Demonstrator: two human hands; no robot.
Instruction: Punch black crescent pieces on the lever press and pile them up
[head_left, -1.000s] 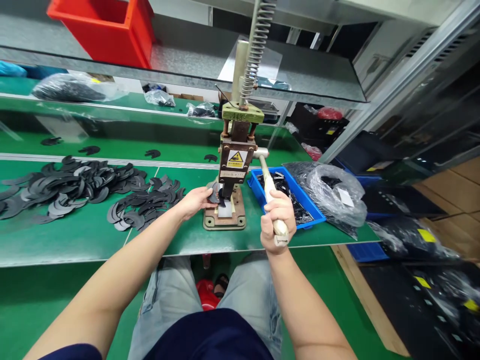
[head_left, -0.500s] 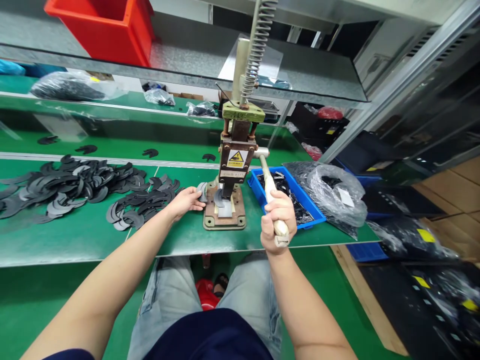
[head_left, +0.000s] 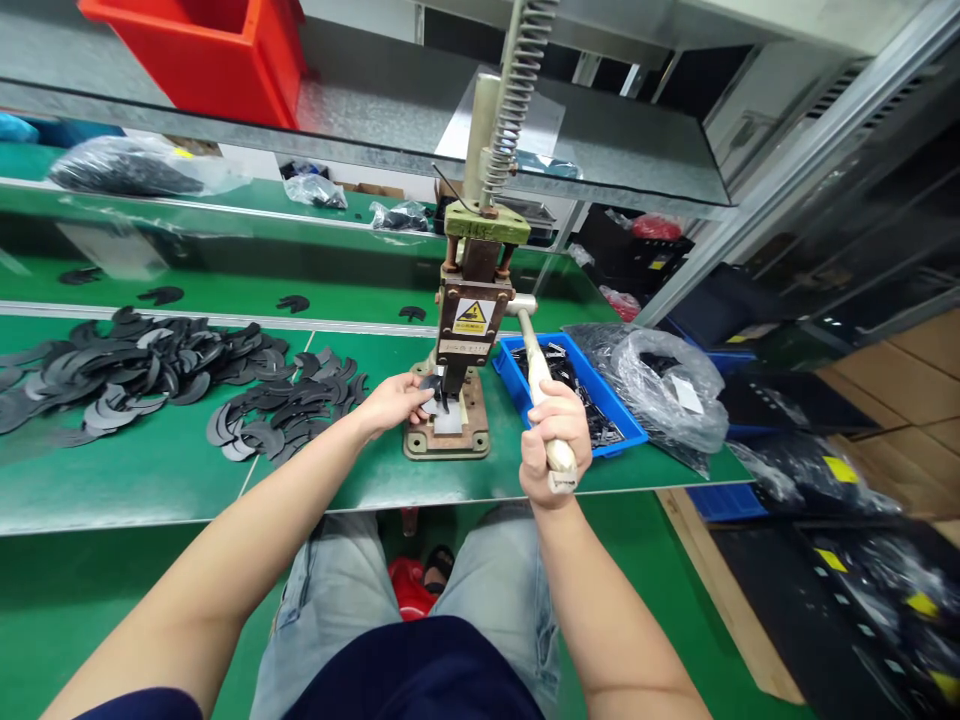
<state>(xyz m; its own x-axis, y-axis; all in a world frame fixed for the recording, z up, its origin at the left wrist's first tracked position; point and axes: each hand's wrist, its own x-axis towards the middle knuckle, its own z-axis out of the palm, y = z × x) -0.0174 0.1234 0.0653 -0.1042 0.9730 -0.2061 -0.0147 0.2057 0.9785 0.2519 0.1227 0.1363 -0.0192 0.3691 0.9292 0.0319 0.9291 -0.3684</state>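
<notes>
A hand press (head_left: 473, 310) with a warning label and a tall spring stands on the green bench. My right hand (head_left: 556, 440) is wrapped round its pale lever handle (head_left: 538, 375), which slants down toward me. At the press base (head_left: 450, 445), my left hand (head_left: 399, 402) pinches a dark curved piece (head_left: 433, 384) right beside the ram; fingers and ram hide part of it. To the left lie a large pile of black crescent-shaped pieces (head_left: 112, 370) and a smaller pile of crescent pieces (head_left: 289, 405).
A blue tray (head_left: 622, 438) of small black parts sits right of the press, with a clear plastic bag (head_left: 675, 390) beyond. Several black pieces (head_left: 292, 302) lie along the back strip. A red bin (head_left: 247, 70) stands on the shelf above.
My left hand has moved right, bringing the curved piece from the edge of the press base in to the ram. My right hand stays on the lever, which looks unmoved.
</notes>
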